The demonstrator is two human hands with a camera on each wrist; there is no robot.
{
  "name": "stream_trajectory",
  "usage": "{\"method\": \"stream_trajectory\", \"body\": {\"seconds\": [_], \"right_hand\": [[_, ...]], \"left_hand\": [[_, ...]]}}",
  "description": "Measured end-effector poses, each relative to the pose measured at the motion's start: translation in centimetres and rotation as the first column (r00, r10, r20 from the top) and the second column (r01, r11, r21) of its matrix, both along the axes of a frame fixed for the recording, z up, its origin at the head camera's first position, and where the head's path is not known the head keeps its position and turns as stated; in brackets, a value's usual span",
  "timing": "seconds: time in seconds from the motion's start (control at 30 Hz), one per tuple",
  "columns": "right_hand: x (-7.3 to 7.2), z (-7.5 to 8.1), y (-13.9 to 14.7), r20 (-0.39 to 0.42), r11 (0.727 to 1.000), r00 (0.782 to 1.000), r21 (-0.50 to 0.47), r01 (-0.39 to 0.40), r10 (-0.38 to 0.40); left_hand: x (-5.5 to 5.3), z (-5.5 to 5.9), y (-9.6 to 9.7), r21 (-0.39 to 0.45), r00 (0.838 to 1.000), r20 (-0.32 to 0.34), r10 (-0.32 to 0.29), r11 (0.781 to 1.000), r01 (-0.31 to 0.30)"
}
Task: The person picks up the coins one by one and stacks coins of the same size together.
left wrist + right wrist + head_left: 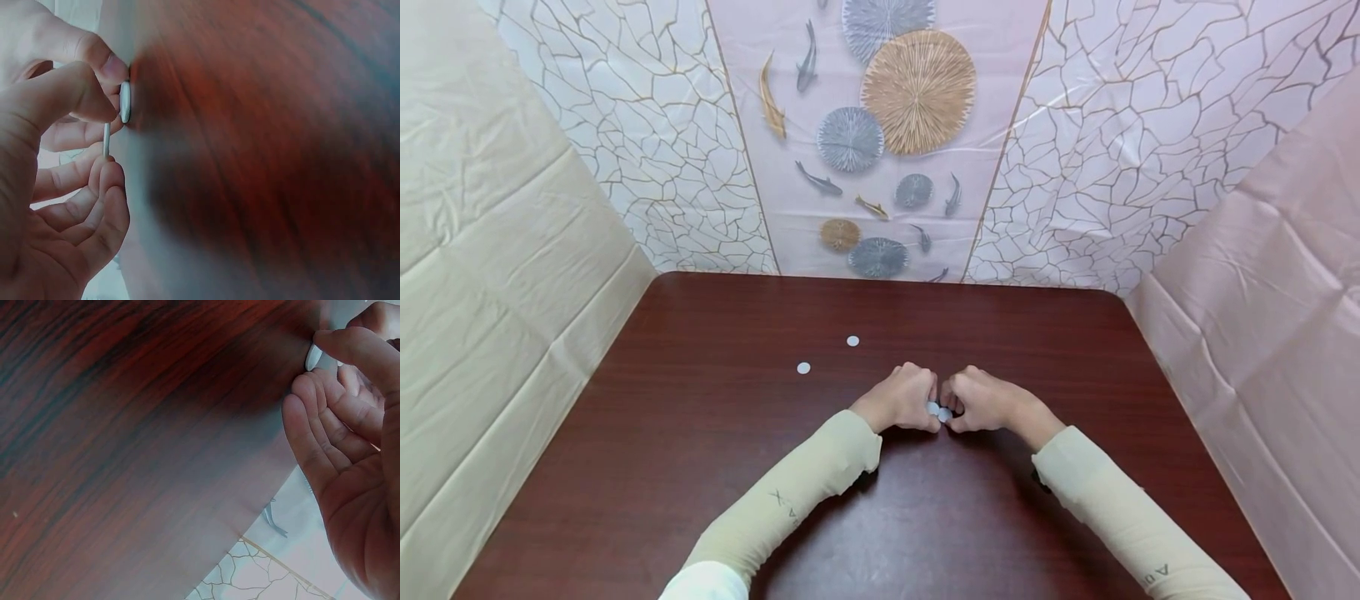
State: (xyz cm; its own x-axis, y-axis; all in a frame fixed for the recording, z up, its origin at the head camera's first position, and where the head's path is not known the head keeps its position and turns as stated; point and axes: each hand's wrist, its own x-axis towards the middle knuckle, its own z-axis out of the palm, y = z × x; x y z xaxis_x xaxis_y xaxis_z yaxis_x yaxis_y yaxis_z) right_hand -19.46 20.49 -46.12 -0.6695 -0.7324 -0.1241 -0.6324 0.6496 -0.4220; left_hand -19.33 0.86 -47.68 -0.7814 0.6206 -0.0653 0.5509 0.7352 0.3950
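Left hand [908,398], right hand [987,402] — both grips pinching white discs [945,415], two loose discs [803,368] on table [715,400]

Room lies beyond the right grip [983,402]; two white discs [803,367] [853,341] obstruct leftward.

From my head view, a dark red-brown wood-grain table [662,458] stands before a backdrop [880,83] printed with koi [807,73] and lily pads [917,92] between gold-veined panels [647,100]; I see creased sheets [490,250], cream left, pinkish right.

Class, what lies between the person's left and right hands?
The head view shows a small pale disc pinched by the left hand, and another disc pinched by the right hand.
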Motion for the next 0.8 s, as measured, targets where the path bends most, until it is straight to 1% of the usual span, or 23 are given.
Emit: {"method": "stream_trajectory", "body": {"seconds": [0.07,0.2,0.3,0.37,0.53,0.67,0.8], "right_hand": [[0.0,-0.1,0.0,-0.011,1.0,1.0,-0.003,-0.006,0.006],[-0.1,-0.3,-0.1,-0.035,1.0,0.999,-0.011,-0.022,0.022],[-0.2,-0.3,-0.1,-0.029,1.0,0.999,-0.013,-0.021,0.021],[-0.1,-0.2,-0.1,-0.018,1.0,1.0,-0.013,-0.014,0.014],[-0.1,-0.2,-0.1,-0.032,1.0,0.999,-0.019,-0.019,0.018],[-0.1,-0.2,-0.1,-0.028,1.0,0.999,-0.024,-0.018,0.017],[0.0,-0.2,-0.1,-0.03,0.999,0.999,-0.035,-0.022,0.021]], "left_hand": [[0.1,-0.2,0.1,0.002,1.0,-0.013,0.002,1.0,-0.002],[0.2,-0.5,0.3,0.013,1.0,-0.017,0.008,1.0,-0.008],[0.2,-0.8,0.3,0.02,1.0,-0.02,0.006,1.0,-0.005],[0.2,-0.9,0.4,0.02,0.999,-0.035,-0.001,1.0,0.002],[0.1,-1.1,0.5,0.024,0.998,-0.059,-0.007,1.0,0.008],[0.1,-1.2,0.6,0.03,0.998,-0.059,-0.006,1.0,0.008],[0.3,-1.1,0.6,0.043,0.999,-0.042,-0.01,0.999,0.012]]}}
